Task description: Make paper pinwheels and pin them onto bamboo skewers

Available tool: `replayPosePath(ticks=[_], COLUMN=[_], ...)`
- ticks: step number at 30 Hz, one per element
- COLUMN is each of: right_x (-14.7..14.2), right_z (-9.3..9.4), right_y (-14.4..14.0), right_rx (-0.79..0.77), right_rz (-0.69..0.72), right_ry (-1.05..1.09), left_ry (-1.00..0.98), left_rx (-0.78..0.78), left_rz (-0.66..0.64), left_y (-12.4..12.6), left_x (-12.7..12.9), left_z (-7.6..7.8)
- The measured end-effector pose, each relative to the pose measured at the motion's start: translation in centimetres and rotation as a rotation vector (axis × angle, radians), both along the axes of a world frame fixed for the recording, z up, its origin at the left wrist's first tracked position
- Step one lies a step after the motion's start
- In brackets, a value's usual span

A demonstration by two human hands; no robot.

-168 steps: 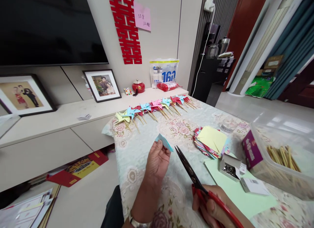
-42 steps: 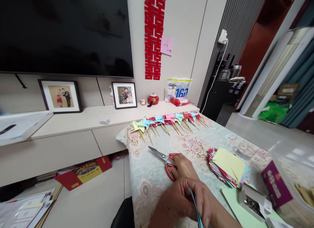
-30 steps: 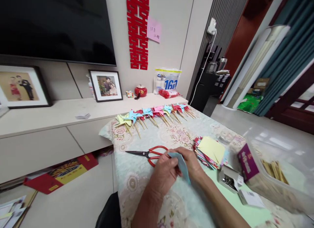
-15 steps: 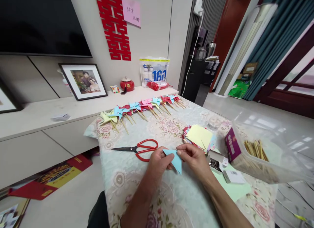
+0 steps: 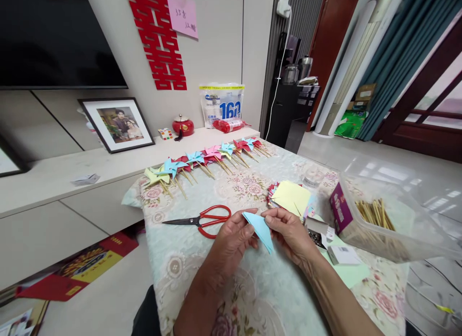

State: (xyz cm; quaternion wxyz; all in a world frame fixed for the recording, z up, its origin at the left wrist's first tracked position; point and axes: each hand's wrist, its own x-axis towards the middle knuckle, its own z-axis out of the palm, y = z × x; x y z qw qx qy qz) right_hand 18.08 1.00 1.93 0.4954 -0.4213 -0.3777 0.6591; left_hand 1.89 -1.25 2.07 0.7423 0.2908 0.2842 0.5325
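Observation:
A light blue sheet of paper (image 5: 260, 230), folded to a triangle, is held between both hands above the table. My left hand (image 5: 238, 235) grips its left side, thumb on top. At its upper right edge my right hand (image 5: 285, 226) pinches it between thumb and fingers. Red-handled scissors (image 5: 200, 220) lie just left of my left hand, blades pointing left. Beyond my right hand is a stack of coloured paper squares (image 5: 291, 196), a pale yellow one on top. An open small box of metal pins (image 5: 315, 237) lies beside my right wrist.
Several paper pinwheels on sticks (image 5: 195, 159) lie in a row along the table's far edge. A clear plastic tub (image 5: 382, 239) of wooden sticks (image 5: 375, 213) stands at right, near a small white box (image 5: 343, 255) on green paper (image 5: 352, 276). Behind is a white cabinet (image 5: 119, 167).
The blue paper has tilted and its folded layers show slightly apart at the lower tip. My right hand has moved its grip a little along the edge. The camera view has shifted slightly.

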Motion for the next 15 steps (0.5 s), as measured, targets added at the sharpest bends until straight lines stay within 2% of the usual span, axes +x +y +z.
replayPosePath(ticks=[9, 15], right_x=[-0.34, -0.63], right_z=[0.09, -0.44], right_y=[-0.37, -0.47], right_rx=[-0.030, 0.065], right_rz=[0.080, 0.076], right_ry=[0.079, -0.116], left_ry=[0.019, 0.197], left_rx=[0.011, -0.050], left_rz=[0.011, 0.185], left_y=[0.17, 0.69], left_x=[0.01, 0.36], left_z=[-0.06, -0.77])
